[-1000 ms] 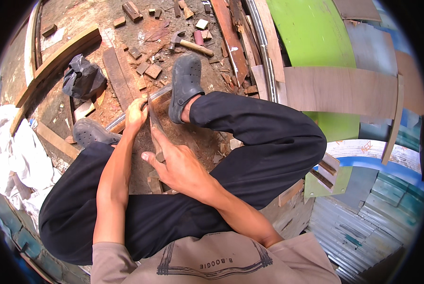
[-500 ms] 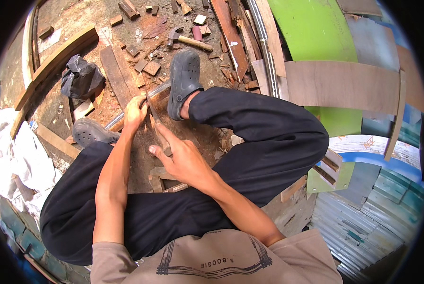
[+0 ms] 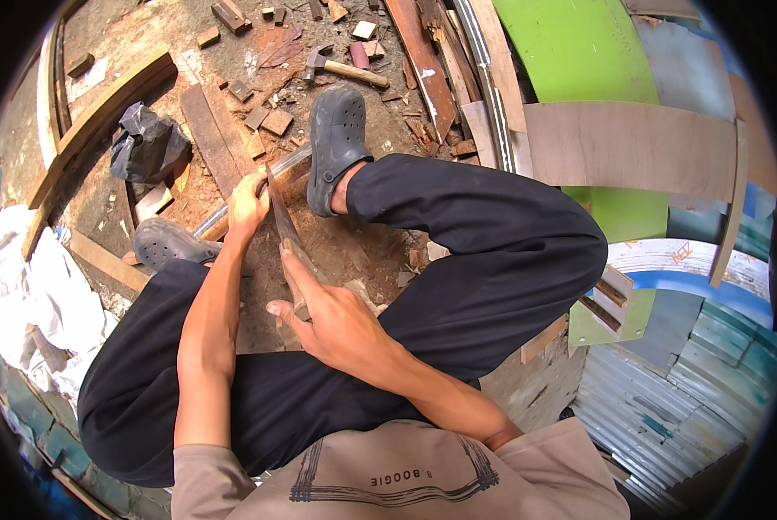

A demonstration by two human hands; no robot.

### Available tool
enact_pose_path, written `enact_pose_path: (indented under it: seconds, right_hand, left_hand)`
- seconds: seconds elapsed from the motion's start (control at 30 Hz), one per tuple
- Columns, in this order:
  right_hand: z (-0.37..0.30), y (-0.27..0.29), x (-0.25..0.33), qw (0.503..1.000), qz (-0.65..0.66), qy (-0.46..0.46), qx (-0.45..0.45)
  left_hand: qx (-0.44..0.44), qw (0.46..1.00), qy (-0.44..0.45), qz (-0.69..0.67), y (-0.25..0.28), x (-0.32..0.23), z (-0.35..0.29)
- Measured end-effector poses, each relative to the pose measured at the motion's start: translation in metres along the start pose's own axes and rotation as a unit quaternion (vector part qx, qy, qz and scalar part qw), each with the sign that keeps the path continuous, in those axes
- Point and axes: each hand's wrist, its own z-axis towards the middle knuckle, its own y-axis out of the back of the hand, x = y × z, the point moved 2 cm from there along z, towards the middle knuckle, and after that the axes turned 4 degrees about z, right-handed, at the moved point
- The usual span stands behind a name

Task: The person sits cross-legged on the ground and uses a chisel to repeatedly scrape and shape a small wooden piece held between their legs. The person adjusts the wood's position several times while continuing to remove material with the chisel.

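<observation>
The right hand (image 3: 341, 325) is partly closed around the handle end of a saw (image 3: 282, 217). Its index finger stretches forward along the tool, and its thumb stands apart on the left side. The left hand (image 3: 248, 201) is farther from the body and to the left of the right one. Its fingers are curled in beside the narrow end of the saw, but what exactly they close on (the hand itself covers it) I cannot tell.

The saw lies between the two hands. Its narrow tip points away from the person and a little to the left, so its long axis goes from the right hand obliquely forward to the fingers of the left hand. A bar (image 3: 295, 165) with a silvery edge passes by the left hand; its long axis slants from near left to far right, across the line of the saw.

Just beyond the bar, ahead of the right hand, is one grey clog (image 3: 338, 143); the other clog (image 3: 170, 243) is to the left of the left hand. A hammer (image 3: 345, 71) lies farther ahead of both hands, and a black plastic bag (image 3: 148, 143) lies ahead and left of the left hand.
</observation>
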Motion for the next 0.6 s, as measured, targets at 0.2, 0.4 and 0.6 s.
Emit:
enact_pose_path:
  seconds: [0.2,0.4,0.6]
  right_hand:
    - [-0.01,0.009,0.002,0.998,0.0,-0.043,0.042]
    - [-0.019,0.004,-0.002,1.0,-0.011,0.004,0.002]
    - [-0.014,0.001,-0.001,1.0,-0.024,0.006,0.006]
  left_hand:
    - [-0.026,1.0,0.006,-0.014,-0.006,0.012,-0.001]
    - [-0.044,0.996,0.052,-0.05,-0.005,0.0,0.002]
    - [-0.051,0.992,0.086,-0.073,-0.006,0.001,0.002]
